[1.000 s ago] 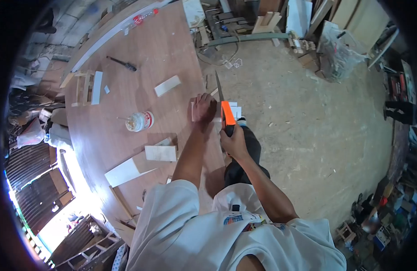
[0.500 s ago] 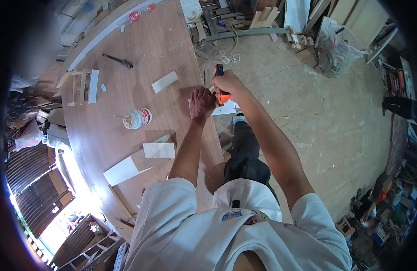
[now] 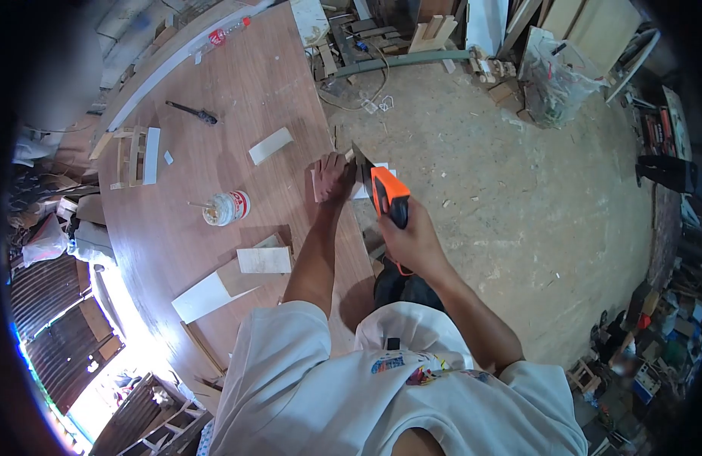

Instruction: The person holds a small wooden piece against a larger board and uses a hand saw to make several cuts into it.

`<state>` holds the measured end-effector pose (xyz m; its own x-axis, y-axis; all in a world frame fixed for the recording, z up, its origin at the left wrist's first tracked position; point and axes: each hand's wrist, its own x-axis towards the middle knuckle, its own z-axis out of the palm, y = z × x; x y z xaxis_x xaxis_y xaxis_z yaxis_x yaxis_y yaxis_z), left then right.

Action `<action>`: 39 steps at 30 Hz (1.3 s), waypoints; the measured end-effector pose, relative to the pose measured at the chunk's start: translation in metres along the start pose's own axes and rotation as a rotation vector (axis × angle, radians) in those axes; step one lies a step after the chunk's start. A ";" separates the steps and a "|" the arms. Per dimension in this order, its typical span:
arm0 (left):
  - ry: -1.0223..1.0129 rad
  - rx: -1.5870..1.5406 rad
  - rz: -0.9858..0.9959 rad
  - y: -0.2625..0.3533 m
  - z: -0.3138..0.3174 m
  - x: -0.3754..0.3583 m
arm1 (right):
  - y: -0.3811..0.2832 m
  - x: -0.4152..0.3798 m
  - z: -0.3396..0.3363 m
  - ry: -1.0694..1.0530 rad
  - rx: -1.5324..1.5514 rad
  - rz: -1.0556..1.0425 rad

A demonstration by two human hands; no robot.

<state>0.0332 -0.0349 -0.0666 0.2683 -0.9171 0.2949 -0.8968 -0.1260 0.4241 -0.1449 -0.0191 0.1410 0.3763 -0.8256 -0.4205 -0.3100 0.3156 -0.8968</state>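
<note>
My right hand (image 3: 413, 242) is wrapped round the orange and black handle of a hand saw (image 3: 389, 196). The saw's blade points forward, slanting up and left along the table's edge. Over a white board (image 3: 361, 190) lies my left hand (image 3: 334, 176), its fingers bent and bearing down on it. That board sticks out past the edge of the wooden table (image 3: 290, 91), and the blade crosses over it just right of my left fingers. A small pale piece of wood (image 3: 349, 155) shows at those fingertips; my hand hides part of the board.
On the table are a white block (image 3: 270, 146), a jar with a stick in it (image 3: 226, 208), a dark tool (image 3: 191, 112), a small wooden frame (image 3: 134, 157), stacked boards (image 3: 264, 261) and a plastic bottle (image 3: 229, 30). A plastic bag (image 3: 560, 80) stands on the floor.
My right hand has drawn the saw back toward my body, from beside my left hand, so more of the blade shows. My left hand stays on the board. The view has shifted slightly.
</note>
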 end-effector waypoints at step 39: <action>-0.290 0.003 0.332 -0.045 -0.037 -0.019 | -0.002 0.082 0.049 -0.232 0.009 0.003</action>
<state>0.0815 0.0021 -0.0601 -0.1437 -0.9763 0.1618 -0.9189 0.1924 0.3444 -0.0708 -0.0648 0.1013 0.5662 -0.6954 -0.4426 -0.3040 0.3229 -0.8963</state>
